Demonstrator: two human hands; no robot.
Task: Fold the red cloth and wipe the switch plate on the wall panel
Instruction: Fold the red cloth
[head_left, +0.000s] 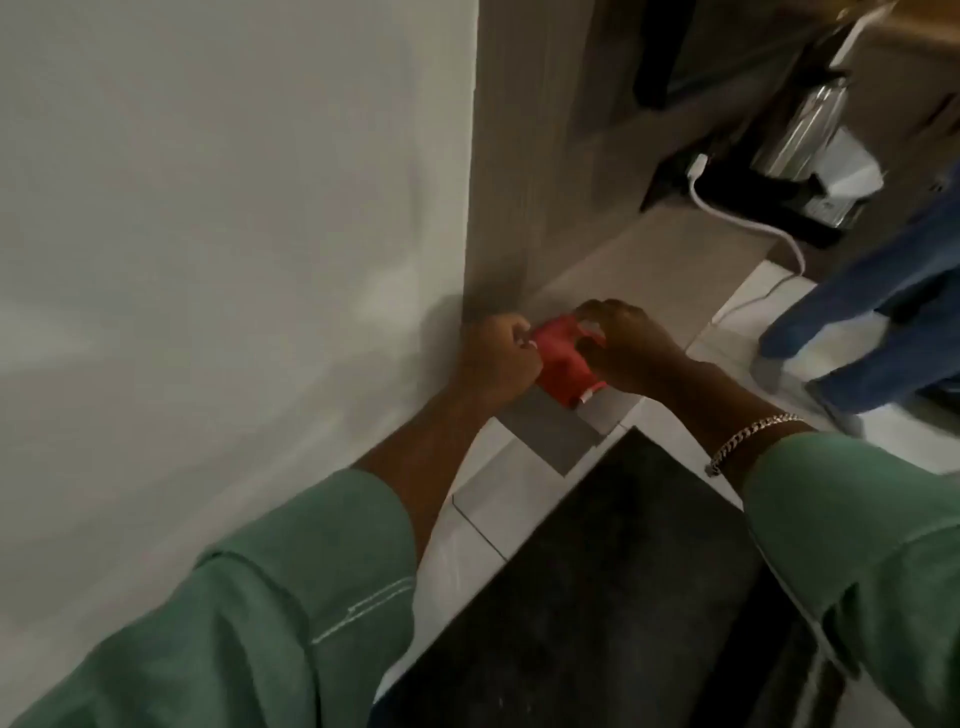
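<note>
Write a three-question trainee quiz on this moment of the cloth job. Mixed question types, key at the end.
1. True or false: both the left hand and the right hand grip the red cloth.
2. Which wrist wears the chain bracelet? A) left B) right C) neither
3. Fill in: the white cable trails down onto the ____.

Key: 1 true; 2 B; 3 floor.
</note>
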